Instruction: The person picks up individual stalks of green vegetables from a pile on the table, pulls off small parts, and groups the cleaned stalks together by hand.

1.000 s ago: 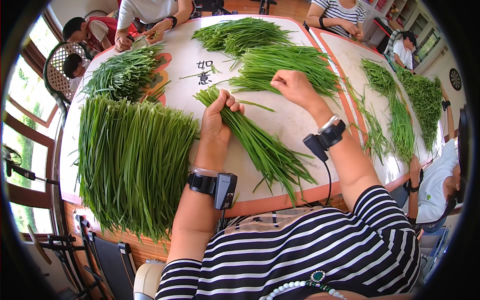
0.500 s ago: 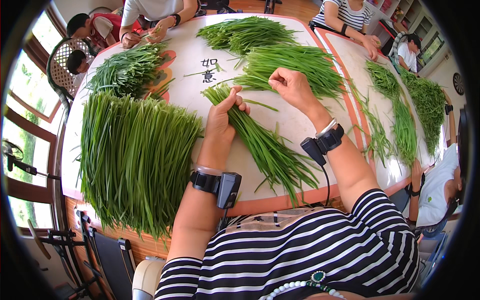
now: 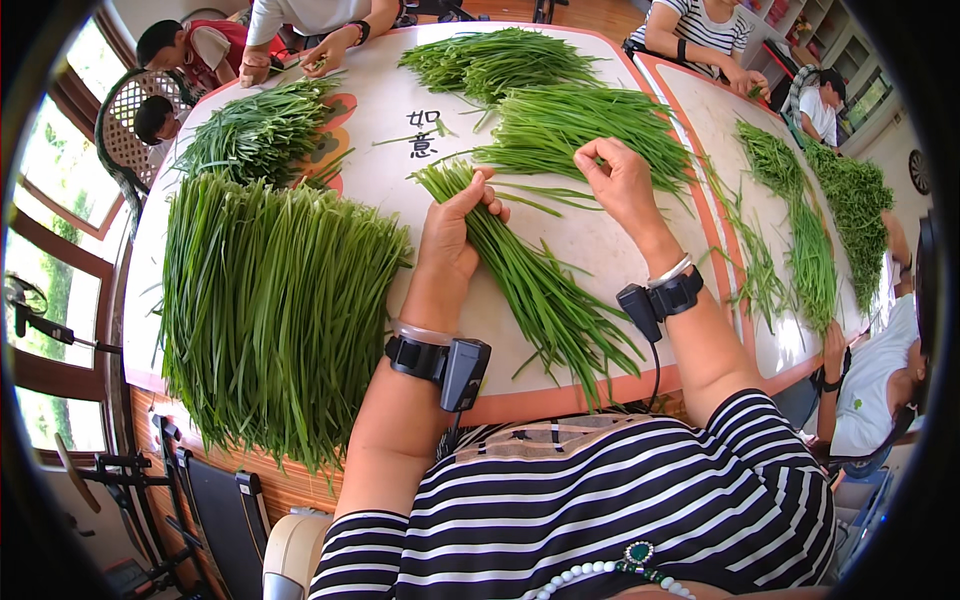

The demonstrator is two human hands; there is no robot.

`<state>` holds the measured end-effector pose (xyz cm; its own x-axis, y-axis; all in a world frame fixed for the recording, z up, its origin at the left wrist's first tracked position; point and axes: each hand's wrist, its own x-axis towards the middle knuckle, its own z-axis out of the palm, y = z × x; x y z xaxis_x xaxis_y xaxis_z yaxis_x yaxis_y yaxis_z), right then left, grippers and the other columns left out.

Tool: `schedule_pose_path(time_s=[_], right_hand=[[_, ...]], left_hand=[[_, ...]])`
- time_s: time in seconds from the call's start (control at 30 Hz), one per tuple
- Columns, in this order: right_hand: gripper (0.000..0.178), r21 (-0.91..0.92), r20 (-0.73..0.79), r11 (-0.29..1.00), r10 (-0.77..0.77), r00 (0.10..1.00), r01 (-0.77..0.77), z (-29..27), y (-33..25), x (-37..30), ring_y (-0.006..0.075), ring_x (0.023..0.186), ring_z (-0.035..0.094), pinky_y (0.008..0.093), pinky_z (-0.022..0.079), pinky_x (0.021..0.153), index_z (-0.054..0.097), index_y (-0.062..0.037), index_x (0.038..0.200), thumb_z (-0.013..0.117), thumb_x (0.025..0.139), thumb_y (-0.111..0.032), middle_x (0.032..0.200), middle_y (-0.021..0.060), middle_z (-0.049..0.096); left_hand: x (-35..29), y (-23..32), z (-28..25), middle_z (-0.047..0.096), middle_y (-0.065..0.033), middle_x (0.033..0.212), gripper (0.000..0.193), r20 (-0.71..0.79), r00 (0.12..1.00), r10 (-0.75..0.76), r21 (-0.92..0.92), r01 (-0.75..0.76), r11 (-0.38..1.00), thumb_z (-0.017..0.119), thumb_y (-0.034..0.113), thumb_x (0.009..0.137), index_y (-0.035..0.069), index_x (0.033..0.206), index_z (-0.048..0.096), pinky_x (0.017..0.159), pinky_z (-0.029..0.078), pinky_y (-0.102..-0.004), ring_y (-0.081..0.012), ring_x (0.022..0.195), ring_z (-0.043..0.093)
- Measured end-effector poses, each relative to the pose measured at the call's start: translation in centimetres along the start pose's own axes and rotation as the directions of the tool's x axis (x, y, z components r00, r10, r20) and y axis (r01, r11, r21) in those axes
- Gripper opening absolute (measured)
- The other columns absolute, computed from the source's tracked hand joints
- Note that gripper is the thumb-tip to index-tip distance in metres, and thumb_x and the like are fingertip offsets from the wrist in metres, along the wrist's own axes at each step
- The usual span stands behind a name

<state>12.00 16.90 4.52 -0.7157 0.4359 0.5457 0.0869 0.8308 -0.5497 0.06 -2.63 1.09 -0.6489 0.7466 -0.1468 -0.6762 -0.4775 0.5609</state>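
My left hand [image 3: 450, 238] is closed round a bundle of long green chives [image 3: 540, 290]. The pale cut ends stick up past my thumb, and the leaf tips fan down toward the table's near edge. My right hand [image 3: 622, 182] hovers to the right of the bundle, fingers curled in toward the thumb. Whether a thin stalk sits in that pinch I cannot make out. A few loose chives [image 3: 545, 192] lie between my two hands. Left of my left forearm, a big thick stack of chives [image 3: 275, 310] hangs over the table's front edge.
More chive heaps lie on the white table [image 3: 385, 190]: one at far left [image 3: 255, 135], two at the back [image 3: 495, 62] [image 3: 590, 130]. Beyond the orange seam, further rows [image 3: 808, 240] line the right side. Other people work around the table, one at the back [image 3: 310, 25].
My right hand has moved a little right, away from the bundle. My left hand keeps its hold on the chives, and the view has shifted slightly.
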Motion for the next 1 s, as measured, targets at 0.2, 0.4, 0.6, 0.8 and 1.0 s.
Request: schedule_pose_path(time_s=[0.2,0.4,0.6,0.8,1.0], right_hand=[[0.007,0.136,0.108,0.982,-0.145,0.983,0.130,1.3,-4.0,-0.6,0.0113,0.057,0.050,0.0257,0.040,0.052,0.067,-0.0026,0.088,0.068,0.086,-0.009,0.075,0.0041,0.059],[0.006,0.140,0.178,0.963,-0.255,0.950,0.232,2.8,-4.2,-1.8,0.0200,0.061,0.057,0.0302,0.045,0.056,0.067,-0.0037,0.087,0.068,0.085,-0.009,0.075,0.0091,0.061],[0.015,-0.024,0.099,0.987,-0.157,0.983,0.160,3.3,-2.1,1.7,0.0314,0.072,0.062,0.0400,0.050,0.065,0.067,-0.0061,0.088,0.068,0.084,-0.020,0.083,0.0121,0.063],[0.022,-0.272,0.200,0.941,-0.148,0.968,0.201,5.6,-2.3,2.3,0.0290,0.102,0.059,0.0420,0.051,0.079,0.066,-0.0077,0.088,0.073,0.079,-0.027,0.101,0.0091,0.060],[0.014,-0.100,0.160,0.989,-0.090,0.983,0.106,4.8,-1.5,2.9,0.0283,0.090,0.062,0.0402,0.050,0.072,0.065,-0.0082,0.086,0.072,0.076,-0.015,0.090,0.0086,0.062]], left_hand=[[-0.2,0.1,-0.1,0.054,-0.0018,0.071,0.027,0.019,0.999,0.049,0.076,-0.050,0.996,0.064,0.011,0.093,-0.003,0.115,0.057,0.065,0.054,-0.0337,-0.0143,0.065,0.056],[-0.1,-0.1,0.0,0.056,-0.0028,0.071,0.022,0.013,0.999,0.045,0.068,-0.046,0.997,0.066,0.010,0.091,-0.002,0.108,0.061,0.065,0.054,-0.0333,-0.0149,0.064,0.057],[-0.1,-0.1,-0.2,0.058,-0.0050,0.076,0.017,-0.031,1.000,0.003,0.054,-0.001,0.999,0.064,0.013,0.092,-0.001,0.101,0.061,0.072,0.052,-0.0343,-0.0174,0.070,0.058],[0.1,-0.1,0.1,0.061,-0.0070,0.082,0.015,0.029,1.000,0.001,0.153,-0.005,0.988,0.062,0.013,0.093,-0.001,0.100,0.061,0.076,0.052,-0.0339,-0.0199,0.075,0.061],[0.1,-0.2,-0.2,0.059,-0.0049,0.075,0.019,0.071,0.997,0.012,0.103,-0.019,0.994,0.061,0.012,0.093,-0.002,0.106,0.058,0.074,0.052,-0.0342,-0.0202,0.075,0.061]])
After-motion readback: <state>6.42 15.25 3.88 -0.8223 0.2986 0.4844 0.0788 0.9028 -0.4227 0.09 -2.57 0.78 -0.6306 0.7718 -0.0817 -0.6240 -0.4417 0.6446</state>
